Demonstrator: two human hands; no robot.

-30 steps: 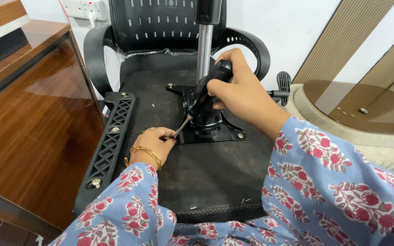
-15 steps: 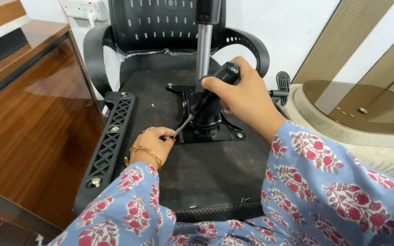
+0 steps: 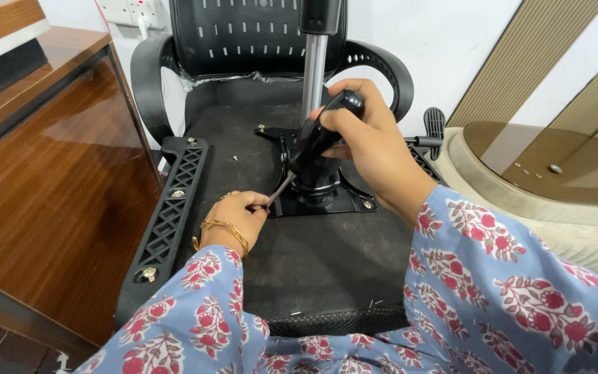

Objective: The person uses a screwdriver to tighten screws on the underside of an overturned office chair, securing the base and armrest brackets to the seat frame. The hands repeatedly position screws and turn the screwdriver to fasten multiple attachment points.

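- right hand [image 3: 365,142] clenched round the black handle of a screwdriver [image 3: 313,145], handle up, shaft slanting down and left toward the front left corner of the black mounting plate [image 3: 344,201]
- left hand [image 3: 240,215] just left of that plate corner, fingers pinched on the screwdriver tip; grip closed on the shaft end, the screw under it is hidden
- mounting plate is bolted on the upturned chair seat underside [image 3: 313,256], with the chrome gas column [image 3: 313,69] rising from its middle
- black lattice bracket [image 3: 167,221] lies along the seat edge, well left of the plate, bolts showing
- chair armrest loop [image 3: 382,69] behind the plate
- brown wooden desk [image 3: 43,187] far left of the plate
- round beige base [image 3: 555,201] right of the plate
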